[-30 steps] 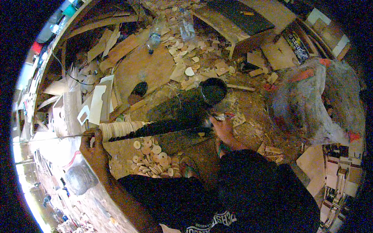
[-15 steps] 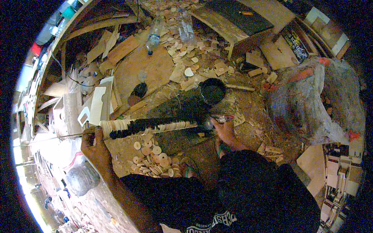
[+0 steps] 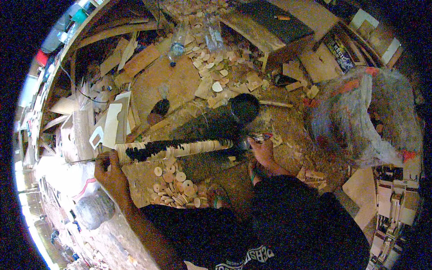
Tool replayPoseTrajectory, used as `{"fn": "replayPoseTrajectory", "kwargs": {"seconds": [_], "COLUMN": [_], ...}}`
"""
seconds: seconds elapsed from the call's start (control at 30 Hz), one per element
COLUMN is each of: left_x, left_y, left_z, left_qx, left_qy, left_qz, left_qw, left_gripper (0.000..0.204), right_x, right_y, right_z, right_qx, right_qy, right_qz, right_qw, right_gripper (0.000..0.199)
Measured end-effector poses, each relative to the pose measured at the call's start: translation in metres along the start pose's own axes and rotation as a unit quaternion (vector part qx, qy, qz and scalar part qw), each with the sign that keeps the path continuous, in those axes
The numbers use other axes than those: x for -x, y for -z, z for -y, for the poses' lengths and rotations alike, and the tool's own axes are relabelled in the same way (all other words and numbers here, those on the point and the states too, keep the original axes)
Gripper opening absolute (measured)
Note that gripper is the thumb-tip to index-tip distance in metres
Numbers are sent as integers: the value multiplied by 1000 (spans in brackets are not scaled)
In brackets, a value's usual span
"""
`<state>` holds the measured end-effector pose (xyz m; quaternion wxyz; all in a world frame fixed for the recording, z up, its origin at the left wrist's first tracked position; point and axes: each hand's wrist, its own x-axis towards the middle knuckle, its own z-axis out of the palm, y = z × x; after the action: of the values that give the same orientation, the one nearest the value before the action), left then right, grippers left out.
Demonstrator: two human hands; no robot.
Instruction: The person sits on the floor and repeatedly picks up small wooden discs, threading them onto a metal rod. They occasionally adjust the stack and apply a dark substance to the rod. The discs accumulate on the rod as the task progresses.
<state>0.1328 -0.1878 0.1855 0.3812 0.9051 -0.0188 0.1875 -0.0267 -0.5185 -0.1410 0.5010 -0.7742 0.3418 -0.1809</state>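
Observation:
A long row of pale wooden discs point(image 3: 192, 149) is threaded side by side on a thin rod, with a ragged black coating point(image 3: 148, 151) along part of their edges. My left hand point(image 3: 108, 165) is closed around the rod's left end, beside the outermost disc. Past the right end of the row is my right hand point(image 3: 262, 149), its fingers closed at a small shiny, reddish thing point(image 3: 261, 136) too blurred to name. Just beyond that hand stands a round black container point(image 3: 245, 108), its inside dark. Loose discs with centre holes point(image 3: 180, 186) lie heaped below the row.
Wood offcuts point(image 3: 220, 65) litter the far ground near two clear plastic bottles point(image 3: 177, 42). A stick point(image 3: 275, 104) lies right of the container. To the right is a large greyish plastic sack point(image 3: 342, 117). Boards point(image 3: 118, 119) lean at the left.
The disc row has turned slightly, so more bare pale edge shows toward its right part. Both hands keep nearly the same places; the view has shifted a little.

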Motion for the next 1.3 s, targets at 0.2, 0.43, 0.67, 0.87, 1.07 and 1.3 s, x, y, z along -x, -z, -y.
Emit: {"fn": "replayPoseTrajectory", "kwargs": {"seconds": [0.2,0.43,0.67,0.87,1.07,1.3], "left_x": [-1,0,0,2,0,-1], "left_y": [0,3,6,4,10,10], "left_z": [3,-5,6,4,-8,-6], "left_qx": [27,23,22,102,98,72], "left_qy": [18,41,-47,-29,-3,-14], "left_qz": [16,25,17,62,103,97], "left_qw": [999,999,999,992,990,993], "left_gripper": [14,14,16,12,9,8], "right_x": [-42,-120,-126,-125,-125,-135], "right_y": [72,58,47,51,49,63], "right_z": [90,121,110,114,116,86], "right_qx": [-26,193,267,257,180,240], "right_qy": [10,107,241,150,177,142], "right_qz": [4,-15,-70,63,54,17], "right_qw": [1000,975,931,953,966,960], "right_gripper": [37,54,52,52,54,51]}}
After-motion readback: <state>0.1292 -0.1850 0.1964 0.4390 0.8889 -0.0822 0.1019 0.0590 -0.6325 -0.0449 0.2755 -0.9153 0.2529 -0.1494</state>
